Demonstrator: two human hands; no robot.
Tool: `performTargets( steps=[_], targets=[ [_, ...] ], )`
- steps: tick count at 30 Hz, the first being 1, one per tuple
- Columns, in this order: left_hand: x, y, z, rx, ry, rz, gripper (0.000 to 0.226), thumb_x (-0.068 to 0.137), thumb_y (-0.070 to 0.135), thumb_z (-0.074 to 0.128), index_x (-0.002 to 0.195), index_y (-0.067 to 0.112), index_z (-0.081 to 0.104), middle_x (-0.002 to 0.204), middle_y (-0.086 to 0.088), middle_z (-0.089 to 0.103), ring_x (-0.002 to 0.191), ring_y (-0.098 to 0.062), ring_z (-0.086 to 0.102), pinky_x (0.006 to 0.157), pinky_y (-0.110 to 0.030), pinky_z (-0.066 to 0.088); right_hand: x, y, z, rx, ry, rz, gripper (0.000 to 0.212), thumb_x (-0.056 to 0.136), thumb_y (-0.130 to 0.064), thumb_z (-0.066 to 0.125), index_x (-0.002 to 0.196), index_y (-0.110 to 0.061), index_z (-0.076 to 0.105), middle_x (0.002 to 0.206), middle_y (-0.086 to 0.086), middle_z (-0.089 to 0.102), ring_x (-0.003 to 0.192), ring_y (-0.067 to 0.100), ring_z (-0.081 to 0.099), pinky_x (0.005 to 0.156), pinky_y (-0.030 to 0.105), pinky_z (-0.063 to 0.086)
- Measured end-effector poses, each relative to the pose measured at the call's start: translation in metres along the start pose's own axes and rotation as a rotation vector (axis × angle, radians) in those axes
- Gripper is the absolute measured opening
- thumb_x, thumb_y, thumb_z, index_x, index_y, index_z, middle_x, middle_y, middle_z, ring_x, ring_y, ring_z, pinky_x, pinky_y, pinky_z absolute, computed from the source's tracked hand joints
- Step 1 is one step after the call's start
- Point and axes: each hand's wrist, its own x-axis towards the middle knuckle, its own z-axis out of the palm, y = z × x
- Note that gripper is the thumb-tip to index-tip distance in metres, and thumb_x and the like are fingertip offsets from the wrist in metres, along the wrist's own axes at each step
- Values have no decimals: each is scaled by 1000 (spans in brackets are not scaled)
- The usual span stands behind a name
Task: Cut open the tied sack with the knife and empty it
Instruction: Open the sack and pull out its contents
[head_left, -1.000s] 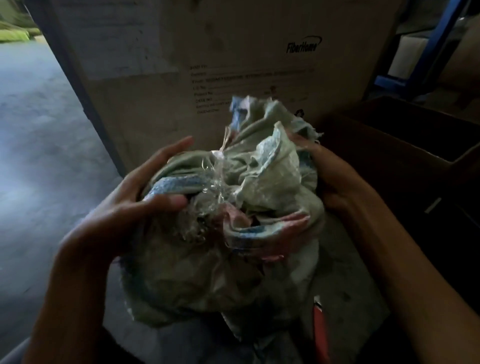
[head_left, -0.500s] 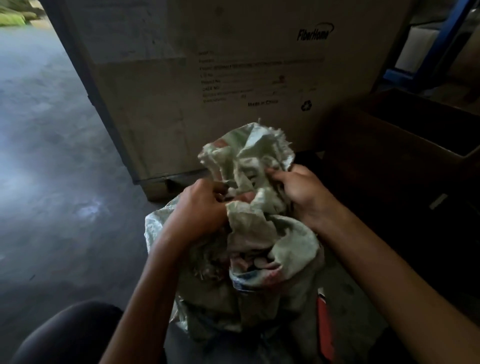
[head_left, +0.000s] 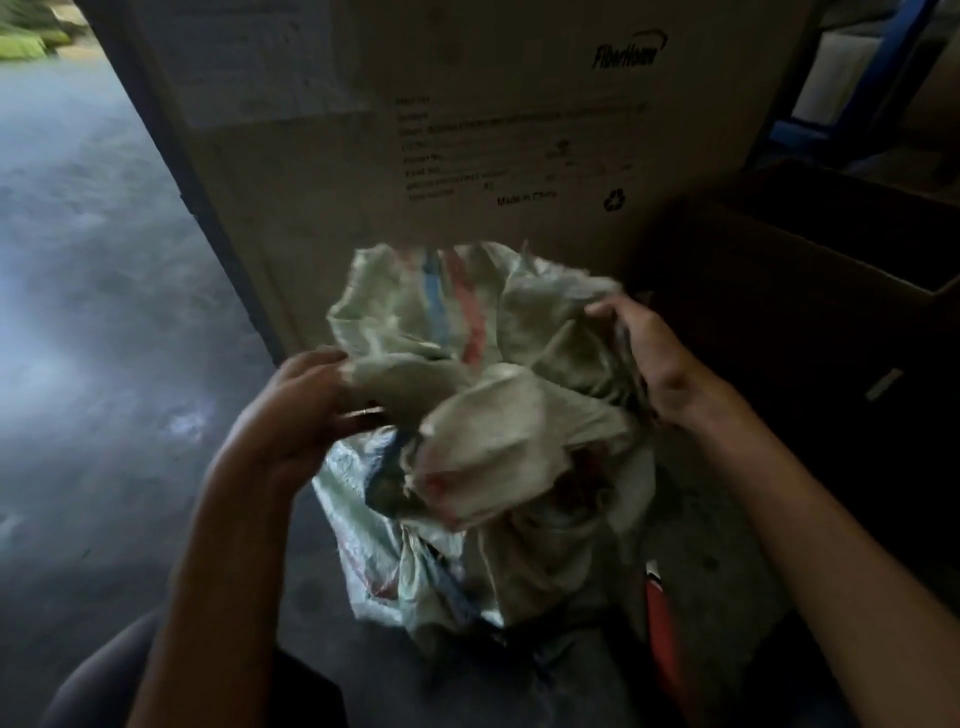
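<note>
A crumpled pale woven sack (head_left: 498, 415) with blue and red stripes stands on the concrete floor in front of me. My left hand (head_left: 311, 405) grips the sack's left edge. The sack's right edge is pinched in my right hand (head_left: 649, 358). The two hands hold the cloth spread apart at the top. A knife with a red handle (head_left: 660, 623) lies on the floor to the right of the sack, partly hidden by it. What is inside the sack is not visible.
A large cardboard box (head_left: 467, 104) printed with "FiberHome" stands right behind the sack. A dark open carton (head_left: 831, 291) sits to the right, with a blue rack (head_left: 893, 62) beyond it. Bare concrete floor (head_left: 104, 312) stretches to the left. My knee (head_left: 104, 675) is at the bottom left.
Both hands moved from the bunched top of the sack outward to its left and right edges, pulling the cloth wider. The sack dropped lower than one second ago.
</note>
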Motion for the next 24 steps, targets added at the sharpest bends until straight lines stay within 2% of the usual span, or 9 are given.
performTargets(
  steps=[1,3,6,9,13,15,17,20,24],
  targets=[
    [-2,-3,12,-14,-42,-19,18,99,-8,45,97,-8,63,81,-20,68,72,-29,67,60,-33,62,-3,-1,4,3,-123,-4,38,81,-35,63,117,-22,71,120,7,71,115,24,66,110,44,44],
    [-3,-11,33,-13,-74,-60,27,97,-11,45,77,-3,61,62,-12,60,56,-21,56,49,-24,50,-5,4,6,-293,-286,3,84,66,-58,74,141,-35,46,137,-3,59,126,20,58,108,38,44],
    [-3,-20,48,-158,-112,-144,23,99,-7,43,89,-3,64,73,-14,64,53,-17,66,47,-23,57,-11,16,4,-775,-422,109,133,49,-79,75,150,-52,-7,150,-10,36,131,11,38,101,26,35],
    [-7,-26,54,-267,-180,-219,28,101,2,38,94,-1,64,67,-12,70,52,-17,70,48,-24,58,-16,27,-8,-865,-488,234,158,36,-78,83,152,-42,-18,161,-8,26,141,13,32,115,32,32],
    [9,-29,51,-396,-46,-123,46,98,20,39,62,10,65,59,-5,61,53,-20,63,53,-24,55,-15,35,-17,-1073,-451,302,134,51,-53,89,156,-37,8,158,3,35,136,27,44,108,46,46],
    [20,-32,50,-209,-40,-7,43,96,49,47,91,14,72,93,-10,72,87,-27,70,78,-36,58,-11,37,-19,-1049,-381,299,123,62,-37,90,156,-35,11,155,3,39,132,27,48,105,43,48],
    [25,-38,53,260,-149,3,52,77,72,63,110,34,76,120,-9,75,108,-27,72,92,-45,58,-5,39,-18,-974,-311,275,116,67,-28,87,156,-35,13,149,3,45,128,25,51,104,40,48],
    [36,-45,58,808,-74,2,50,58,56,87,94,23,78,94,-2,80,86,-19,76,80,-38,63,8,46,-18,-956,-187,155,103,80,-22,77,157,-29,9,130,8,55,117,25,56,104,40,48],
    [56,-58,64,891,112,117,35,64,45,89,88,23,77,87,0,77,85,-20,73,80,-41,62,25,73,-17,-885,-28,2,75,87,-21,62,154,-24,29,141,12,55,127,35,53,104,40,47]
  ],
)
